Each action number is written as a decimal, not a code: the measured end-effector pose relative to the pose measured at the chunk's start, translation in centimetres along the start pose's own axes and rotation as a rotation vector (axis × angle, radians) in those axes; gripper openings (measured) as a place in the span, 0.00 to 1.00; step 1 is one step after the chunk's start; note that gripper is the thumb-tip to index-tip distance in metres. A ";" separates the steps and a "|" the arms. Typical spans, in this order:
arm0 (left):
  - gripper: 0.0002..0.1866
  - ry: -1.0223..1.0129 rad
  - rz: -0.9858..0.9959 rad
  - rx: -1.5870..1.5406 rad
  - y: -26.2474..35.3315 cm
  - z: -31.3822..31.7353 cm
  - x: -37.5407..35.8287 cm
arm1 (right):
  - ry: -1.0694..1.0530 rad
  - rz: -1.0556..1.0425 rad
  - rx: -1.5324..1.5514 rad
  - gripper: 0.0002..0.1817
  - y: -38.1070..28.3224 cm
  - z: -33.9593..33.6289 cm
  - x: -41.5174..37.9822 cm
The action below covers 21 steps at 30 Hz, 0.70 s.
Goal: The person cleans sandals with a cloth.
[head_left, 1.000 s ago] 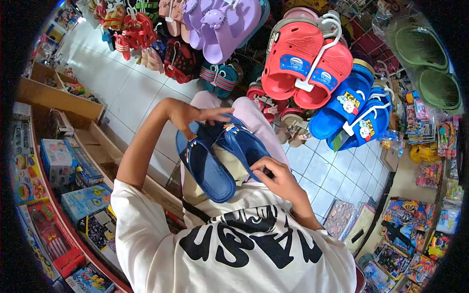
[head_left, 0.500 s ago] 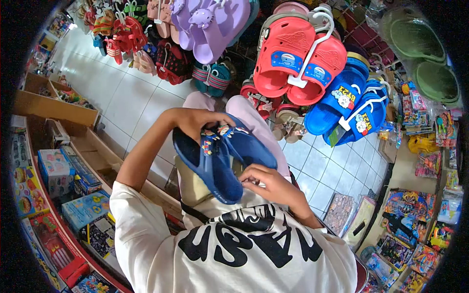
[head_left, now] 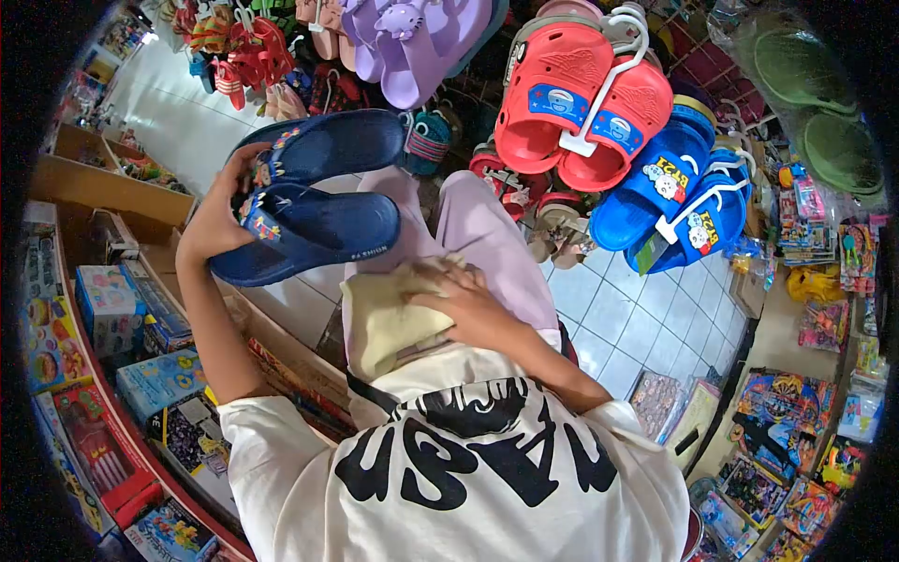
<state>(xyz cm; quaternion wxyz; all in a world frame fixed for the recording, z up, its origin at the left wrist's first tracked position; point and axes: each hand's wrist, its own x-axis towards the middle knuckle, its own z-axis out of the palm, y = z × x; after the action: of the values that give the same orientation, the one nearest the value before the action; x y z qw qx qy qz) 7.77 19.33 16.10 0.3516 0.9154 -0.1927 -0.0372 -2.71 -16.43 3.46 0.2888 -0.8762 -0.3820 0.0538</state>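
Observation:
My left hand point(head_left: 213, 217) is closed around the strap side of a pair of navy-blue sandals point(head_left: 328, 229), raised to the left above my lap. The straps carry small colourful cartoon decorations, and lettering shows at the end of the nearer sole. My right hand point(head_left: 468, 304) lies over my lap with its fingers curled into a folded pale yellow cloth point(head_left: 389, 318). Part of the cloth is covered by that hand.
Red clogs point(head_left: 585, 103) and blue slides point(head_left: 670, 187) hang ahead on white hangers, with lilac slippers point(head_left: 412, 56) to their left. Boxed toys point(head_left: 112, 304) fill a shelf at left. Packaged toys point(head_left: 782, 412) lie at right. White floor tiles point(head_left: 599, 309) show below.
My left hand has carried the sandals up and left, away from my lap, and turned them. My right hand has left the sandals and moved left onto the cloth.

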 end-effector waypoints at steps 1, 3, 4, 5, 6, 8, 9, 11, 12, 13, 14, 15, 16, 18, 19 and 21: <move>0.49 0.013 -0.023 -0.009 0.0 -0.2 -0.5 | -0.064 -0.069 -0.043 0.30 0.4 0.7 0.7; 0.50 0.112 -0.031 -0.117 -0.7 0.1 -1.5 | 0.071 -0.080 0.323 0.28 1.6 -1.3 0.7; 0.50 0.147 -0.045 -0.134 -2.2 0.1 -2.4 | 0.110 0.072 0.438 0.26 0.4 -4.9 0.2; 0.50 0.178 -0.058 -0.153 -3.1 0.1 -3.1 | 0.227 0.070 0.464 0.24 0.6 -7.6 -0.5; 0.50 0.216 -0.034 -0.281 -3.1 0.6 -3.6 | 0.296 0.019 0.477 0.23 0.7 -11.1 -1.5; 0.50 0.238 -0.041 -0.315 -3.3 1.4 -3.8 | 0.406 0.152 0.257 0.22 -0.6 -16.1 -4.2; 0.50 0.254 -0.039 -0.331 -3.2 1.7 -3.9 | 0.424 0.173 0.177 0.21 -0.8 -18.0 -5.3; 0.50 0.267 -0.058 -0.351 -1.8 3.1 -3.7 | 0.391 0.226 0.170 0.21 -1.4 -20.5 -7.1; 0.49 0.283 -0.059 -0.360 -0.6 3.9 -3.6 | 0.462 0.255 0.137 0.21 -1.5 -20.6 -7.9; 0.49 0.297 -0.062 -0.368 0.0 4.3 -3.6 | 0.533 0.284 0.106 0.21 -1.7 -20.4 -8.7; 0.47 0.270 -0.140 -0.242 -0.8 4.8 -3.7 | 0.605 0.314 0.075 0.21 -1.9 -20.3 -9.3; 0.47 0.311 -0.119 -0.223 0.5 6.1 -3.4 | 0.611 0.321 0.012 0.22 -2.4 -20.4 -9.6; 0.47 0.294 -0.070 -0.221 0.4 6.9 -3.4 | 0.616 0.330 -0.051 0.22 -3.0 -20.8 -9.8; 0.48 0.288 0.006 -0.238 0.9 8.9 -3.1 | 0.625 0.364 -0.168 0.25 -3.7 -21.3 -10.5; 0.49 0.300 0.033 -0.257 1.6 10.0 -2.8 | 0.648 0.362 -0.261 0.26 -3.8 -21.6 -10.9; 0.51 0.190 -0.083 -0.232 1.9 11.3 -3.0 | 0.691 0.356 -0.451 0.28 -3.8 -22.2 -11.9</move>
<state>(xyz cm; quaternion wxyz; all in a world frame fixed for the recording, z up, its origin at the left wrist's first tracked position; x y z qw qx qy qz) 2.06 12.08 8.65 0.4699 0.8751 -0.1149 0.0132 -6.51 -33.01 22.41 0.1873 -0.9359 -0.1087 -0.2778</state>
